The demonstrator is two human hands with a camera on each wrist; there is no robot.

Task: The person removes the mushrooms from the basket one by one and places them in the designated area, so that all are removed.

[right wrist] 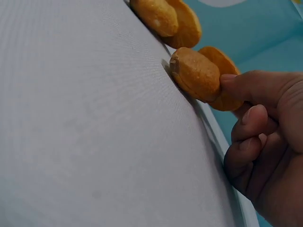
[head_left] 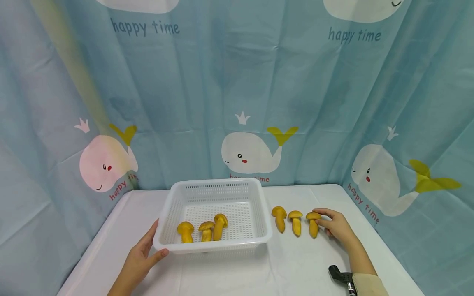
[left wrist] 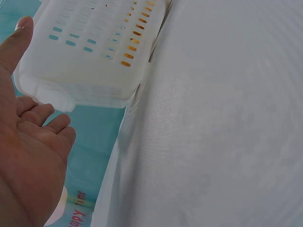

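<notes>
My right hand (head_left: 335, 225) pinches the cap of a yellow-brown mushroom (head_left: 313, 231) between thumb and fingers. This mushroom (right wrist: 196, 73) is the rightmost of three on the table, its stem pointing toward me. Left of it lie a second mushroom (head_left: 296, 224) and a third mushroom (head_left: 279, 218). My left hand (head_left: 140, 257) rests at the front left corner of a white perforated plastic basket (head_left: 212, 246). Its thumb touches the front rim, and the fairly straight fingers lie along the left side. Inside the basket are three more mushrooms (head_left: 220, 226), near the front wall.
The basket stands on a white-covered table (head_left: 296, 271). Behind and on both sides hangs a blue curtain (head_left: 200, 82) with whale prints. A black device (head_left: 341, 275) is strapped near the right wrist, beside a beige sleeve (head_left: 368, 285).
</notes>
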